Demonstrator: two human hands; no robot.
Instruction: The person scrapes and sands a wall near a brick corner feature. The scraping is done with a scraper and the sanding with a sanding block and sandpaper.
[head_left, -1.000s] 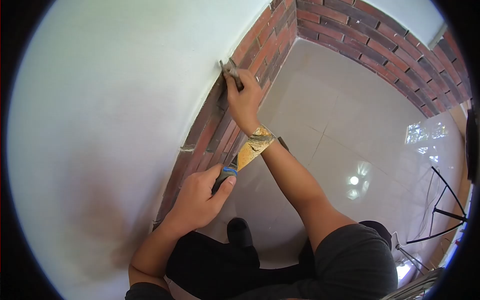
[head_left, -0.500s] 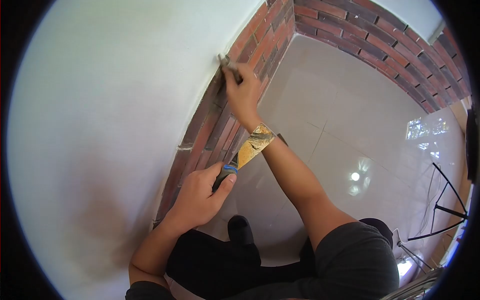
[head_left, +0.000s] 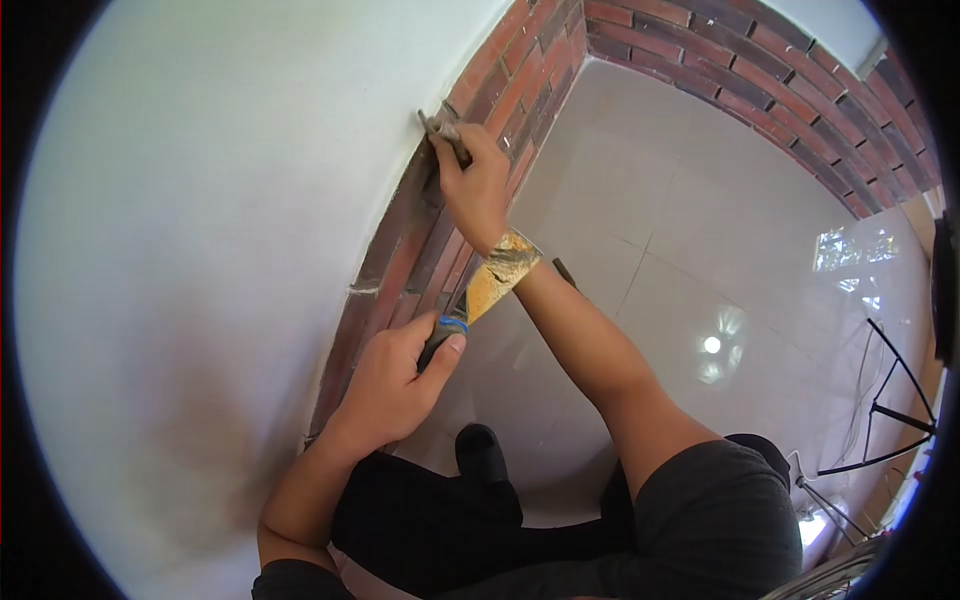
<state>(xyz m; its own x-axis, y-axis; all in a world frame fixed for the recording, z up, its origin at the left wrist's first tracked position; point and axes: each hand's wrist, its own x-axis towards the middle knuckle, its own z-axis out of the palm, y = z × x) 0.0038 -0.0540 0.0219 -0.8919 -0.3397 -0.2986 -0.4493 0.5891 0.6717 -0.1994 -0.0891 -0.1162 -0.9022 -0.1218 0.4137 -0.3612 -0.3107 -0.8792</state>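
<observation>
My left hand (head_left: 395, 378) is closed round the dark, blue-banded handle of a putty knife (head_left: 500, 270). Its wide blade, smeared yellowish and grey, points up and right and overlaps my right wrist. My right hand (head_left: 474, 178) reaches farther ahead, fingers pinched on a small thin greyish tool (head_left: 432, 124), largely hidden by the fingers. The tool's tip is right at the seam where the white wall (head_left: 220, 200) meets the top of the red and dark brick cladding (head_left: 400, 262). A whitish lump (head_left: 364, 290) sits on that seam nearer to me.
Glossy pale floor tiles (head_left: 660, 200) run along the bricks, and another brick-clad wall (head_left: 740, 70) closes the far side. A short dark stick-like thing (head_left: 565, 272) shows just beyond my right forearm. A black metal stand (head_left: 880, 410) is at the right, and my dark shoe (head_left: 481, 453) below.
My right hand and its thin tool have shifted slightly left along the seam. The putty knife in my left hand has moved a little left and up too.
</observation>
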